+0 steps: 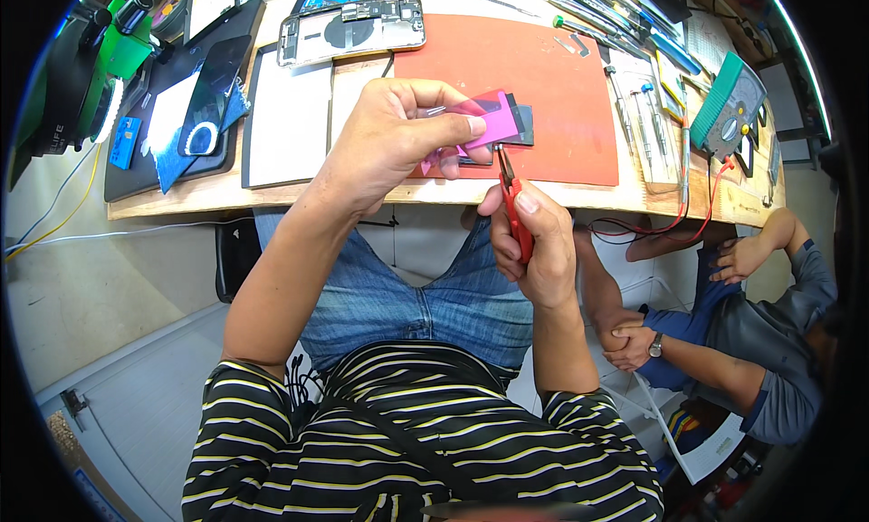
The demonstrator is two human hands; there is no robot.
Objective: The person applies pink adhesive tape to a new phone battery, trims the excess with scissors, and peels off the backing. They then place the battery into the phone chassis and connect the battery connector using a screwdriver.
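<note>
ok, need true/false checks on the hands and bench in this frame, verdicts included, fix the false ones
1. The right hand holds the red-handled tool. True.
2. The left hand is empty. False: it holds a pink film.
3. The mat is blue. False: it is orange-red.
4. The multimeter is right of the mat. True.
5. The open phone is at the mat's right edge. False: it is by the upper left corner.

Black shirt [493, 422] (white-and-yellow striped), blue jeans [407, 314]
</note>
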